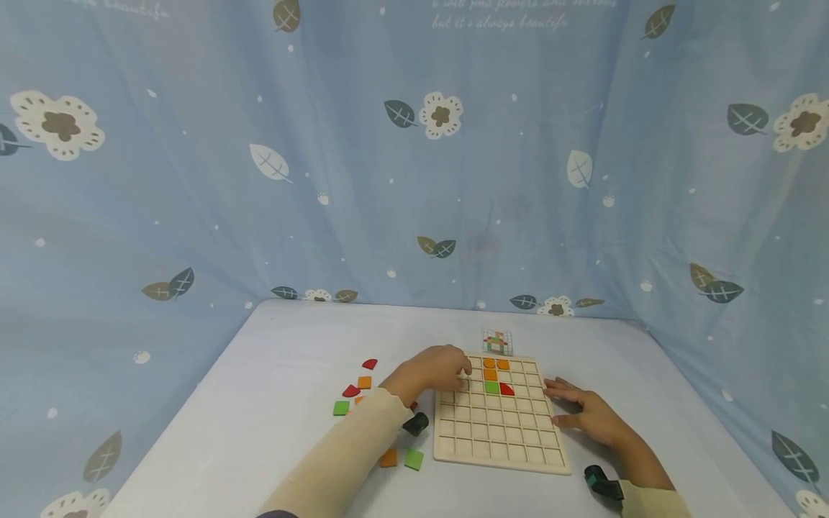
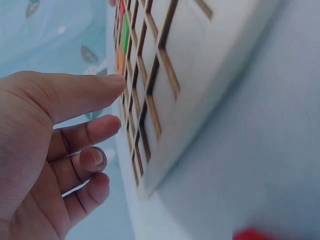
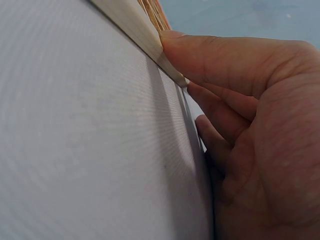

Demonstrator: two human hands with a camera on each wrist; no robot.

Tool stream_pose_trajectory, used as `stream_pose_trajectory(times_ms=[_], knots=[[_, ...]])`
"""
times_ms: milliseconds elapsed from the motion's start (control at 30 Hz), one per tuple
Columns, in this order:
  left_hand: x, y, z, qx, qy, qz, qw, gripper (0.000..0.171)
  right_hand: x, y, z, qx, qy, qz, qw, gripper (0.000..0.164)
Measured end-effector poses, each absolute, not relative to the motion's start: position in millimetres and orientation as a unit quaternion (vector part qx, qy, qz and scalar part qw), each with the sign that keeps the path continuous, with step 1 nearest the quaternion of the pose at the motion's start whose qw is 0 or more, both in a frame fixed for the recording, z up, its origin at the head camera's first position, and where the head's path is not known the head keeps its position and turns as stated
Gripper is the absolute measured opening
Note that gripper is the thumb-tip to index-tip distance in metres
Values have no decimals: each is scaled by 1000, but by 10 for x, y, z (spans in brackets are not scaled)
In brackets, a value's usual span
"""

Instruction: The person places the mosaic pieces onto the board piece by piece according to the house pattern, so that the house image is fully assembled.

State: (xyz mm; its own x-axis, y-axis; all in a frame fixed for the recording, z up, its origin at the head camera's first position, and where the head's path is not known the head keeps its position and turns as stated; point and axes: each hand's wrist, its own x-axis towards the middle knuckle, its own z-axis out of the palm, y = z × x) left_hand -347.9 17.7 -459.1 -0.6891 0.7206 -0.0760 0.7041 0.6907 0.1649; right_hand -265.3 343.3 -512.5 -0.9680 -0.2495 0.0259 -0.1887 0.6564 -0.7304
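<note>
A pale wooden grid board (image 1: 481, 450) lies flat on the table. Set in its upper cells are two orange round pieces (image 1: 488, 363), an orange square (image 1: 490, 375), a green square (image 1: 492, 388) and a red quarter-circle (image 1: 506, 389). My left hand (image 1: 440, 370) hovers over the board's upper left part. In the left wrist view its thumb (image 2: 87, 95) and bent, relaxed fingers stand apart, with no piece visible between them. At the board's right edge rests my right hand (image 1: 586, 414); its thumb (image 3: 215, 57) touches the rim and its fingers lie loosely along the side.
Left of the board lie several loose pieces, among them a red quarter-circle (image 1: 370, 364), an orange square (image 1: 365, 383) and green squares (image 1: 414, 460); my left arm hides some. A small pattern card (image 1: 497, 342) lies behind the board. A blue curtain (image 1: 363, 180) hangs beyond the white table (image 1: 272, 403).
</note>
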Motion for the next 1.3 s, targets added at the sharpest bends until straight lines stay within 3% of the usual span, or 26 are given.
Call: stream_pose_trajectory(times_ms=[433,1300], knots=[[-3494,-268,-4482,361,929,59,56,22,-2681,3472,-5154,-128,907,-400,39,63],[-3289,-958,-4528,265,956,62,108,20,-2660,3447,-5153,-121,905,-404,49,63]])
